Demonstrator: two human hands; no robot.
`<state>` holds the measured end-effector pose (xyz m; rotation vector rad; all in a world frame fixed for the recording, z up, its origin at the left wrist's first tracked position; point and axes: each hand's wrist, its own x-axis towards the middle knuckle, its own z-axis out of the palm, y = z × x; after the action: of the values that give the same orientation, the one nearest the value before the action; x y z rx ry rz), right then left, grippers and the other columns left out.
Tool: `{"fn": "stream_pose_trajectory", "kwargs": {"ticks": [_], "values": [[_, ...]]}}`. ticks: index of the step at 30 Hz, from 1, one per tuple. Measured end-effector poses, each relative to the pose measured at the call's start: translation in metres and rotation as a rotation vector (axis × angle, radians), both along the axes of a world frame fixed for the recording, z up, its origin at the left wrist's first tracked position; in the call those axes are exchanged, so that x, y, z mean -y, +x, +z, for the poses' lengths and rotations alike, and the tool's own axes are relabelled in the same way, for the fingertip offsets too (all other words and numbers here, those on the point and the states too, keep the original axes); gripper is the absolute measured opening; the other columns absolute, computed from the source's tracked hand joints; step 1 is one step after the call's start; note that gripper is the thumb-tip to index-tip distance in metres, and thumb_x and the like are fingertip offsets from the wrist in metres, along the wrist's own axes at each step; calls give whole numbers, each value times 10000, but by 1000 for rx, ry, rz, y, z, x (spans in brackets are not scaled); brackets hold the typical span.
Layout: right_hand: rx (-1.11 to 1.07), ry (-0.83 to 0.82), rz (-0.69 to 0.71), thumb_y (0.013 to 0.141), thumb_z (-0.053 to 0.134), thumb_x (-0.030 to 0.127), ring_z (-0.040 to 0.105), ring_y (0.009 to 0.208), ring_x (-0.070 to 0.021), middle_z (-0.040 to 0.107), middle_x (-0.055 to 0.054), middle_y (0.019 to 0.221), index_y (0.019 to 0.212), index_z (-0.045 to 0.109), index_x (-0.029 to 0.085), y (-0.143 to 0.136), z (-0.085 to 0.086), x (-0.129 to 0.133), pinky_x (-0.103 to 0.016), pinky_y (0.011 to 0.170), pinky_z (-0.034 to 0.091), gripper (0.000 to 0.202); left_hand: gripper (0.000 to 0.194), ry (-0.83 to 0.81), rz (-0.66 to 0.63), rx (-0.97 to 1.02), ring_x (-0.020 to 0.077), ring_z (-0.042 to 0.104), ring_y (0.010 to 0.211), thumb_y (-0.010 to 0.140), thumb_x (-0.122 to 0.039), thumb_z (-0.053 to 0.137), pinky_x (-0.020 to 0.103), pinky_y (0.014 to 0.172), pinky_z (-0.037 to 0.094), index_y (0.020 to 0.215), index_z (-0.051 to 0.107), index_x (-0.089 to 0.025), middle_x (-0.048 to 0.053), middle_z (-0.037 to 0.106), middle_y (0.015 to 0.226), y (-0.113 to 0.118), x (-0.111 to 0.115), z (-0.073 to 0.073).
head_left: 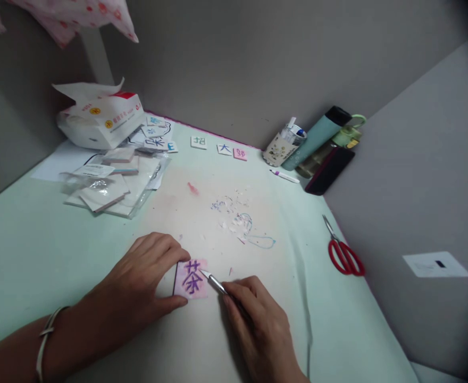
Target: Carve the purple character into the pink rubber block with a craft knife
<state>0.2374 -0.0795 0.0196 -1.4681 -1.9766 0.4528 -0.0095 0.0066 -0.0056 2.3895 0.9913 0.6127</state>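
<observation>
Left hand [150, 274] pinches a small square pink block with a purple character [182, 290], flat on the pale-green bench [345, 324], seemingly to steady it; the right hand [260, 322] grips a slim silver craft knife [215, 283] pencil-fashion, likely for control. A floral-patterned cup [277, 151] holds pens [292, 123].

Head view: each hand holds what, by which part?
Right hand: craft knife, by its handle behind the blade. Left hand: pink tile, between finger and thumb near its left corners.

Shiny metal knife [215, 283], matt block [191, 279], glossy plastic bag [133, 204]
</observation>
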Motion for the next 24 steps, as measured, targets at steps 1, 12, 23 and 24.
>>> {"fn": "stream_pose_trajectory", "kwargs": {"ticks": [1,12,23,24], "values": [[10,2,0,1045,531,146,688,739,-155,665,-59,920,1186,684,188,0,0,0,-252,624,555,212,479,0,5,-1,292,569,1100,830,-240,850,406,945,428,1200,551,-289,26,631,1145,0,0,0],[37,18,-1,1039,534,139,686,714,-153,666,-59,910,1178,691,177,-1,-1,0,-253,602,544,213,440,42,5,1,289,602,1077,823,-275,836,398,929,456,1187,590,-275,23,666,1127,-2,0,-1],[64,67,2,1034,531,126,685,701,-152,676,-66,899,1173,690,161,-3,-2,0,-242,578,547,214,435,6,35,-12,283,582,1103,824,-238,835,391,957,430,1180,586,-273,21,653,1135,2,3,3],[64,64,3,1036,528,128,684,697,-152,675,-65,896,1170,692,163,-2,-1,1,-242,576,548,214,438,10,25,-13,280,584,1107,830,-246,832,387,958,432,1191,586,-278,18,655,1140,2,2,3]]}}
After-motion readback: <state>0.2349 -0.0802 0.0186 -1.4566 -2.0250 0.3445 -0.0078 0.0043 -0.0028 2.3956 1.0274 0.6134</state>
